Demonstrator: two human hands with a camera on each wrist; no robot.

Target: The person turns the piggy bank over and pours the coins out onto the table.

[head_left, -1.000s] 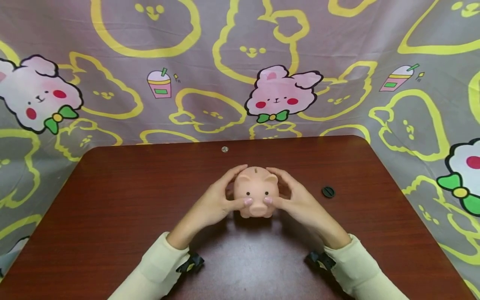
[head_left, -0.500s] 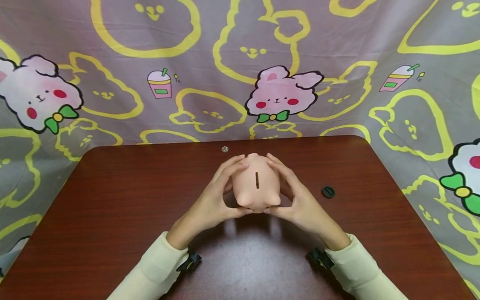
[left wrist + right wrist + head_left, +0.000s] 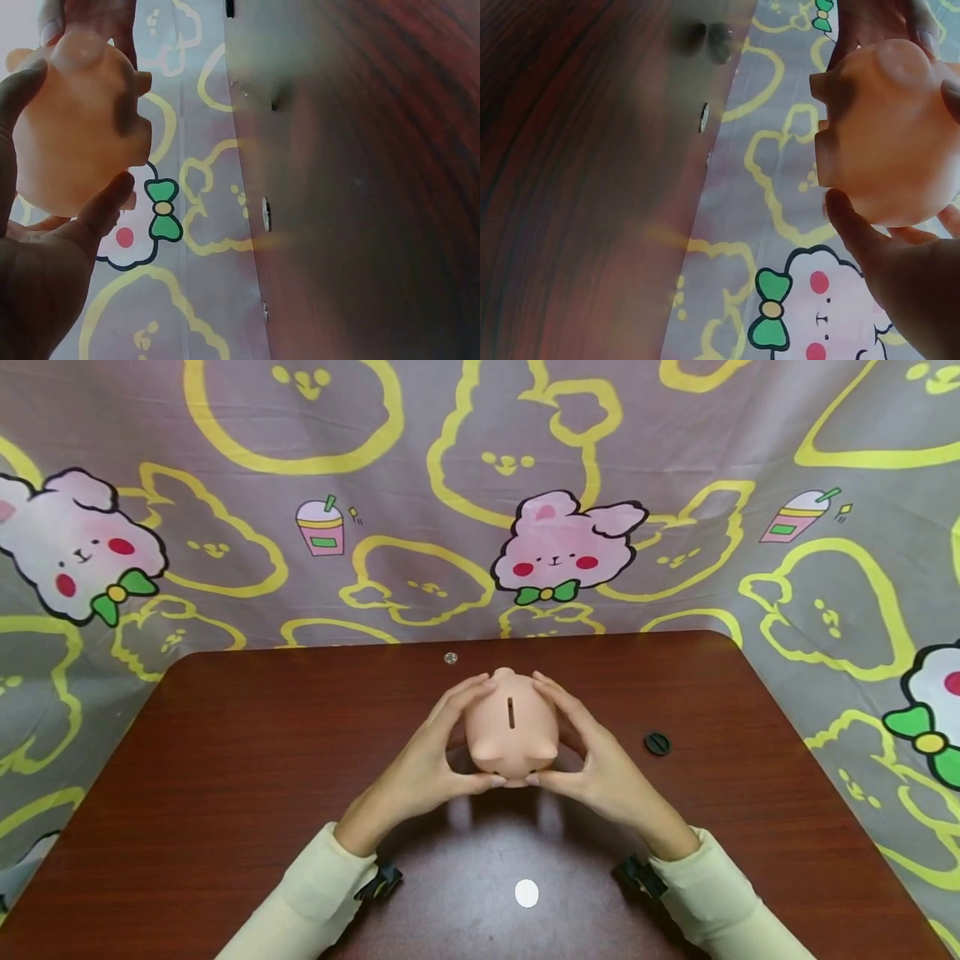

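A pink piggy bank (image 3: pixel 512 731) is held up between both hands, its slotted back and ears facing the head camera. My left hand (image 3: pixel 427 764) grips its left side, thumb at the face and fingers along the back. My right hand (image 3: pixel 603 764) grips the other side the same way. In both wrist views the piggy bank (image 3: pixel 75 142) is well off the table, with stubby feet toward the tabletop. A bright white disc (image 3: pixel 527 893) shows on the table's near part. Small coins (image 3: pixel 266 214) lie or stand on the tabletop, and a blurred disc (image 3: pixel 720 43) shows with its shadow.
On the brown table (image 3: pixel 262 760), a silver coin (image 3: pixel 450 657) lies near the far edge. A round black plug (image 3: pixel 657 743) lies to the right. A patterned curtain (image 3: pixel 420 510) hangs behind and at both sides.
The piggy bank has lifted and tipped from its face showing to its slotted back showing. Over the last half second it has rocked slightly. The white disc has appeared near the front.
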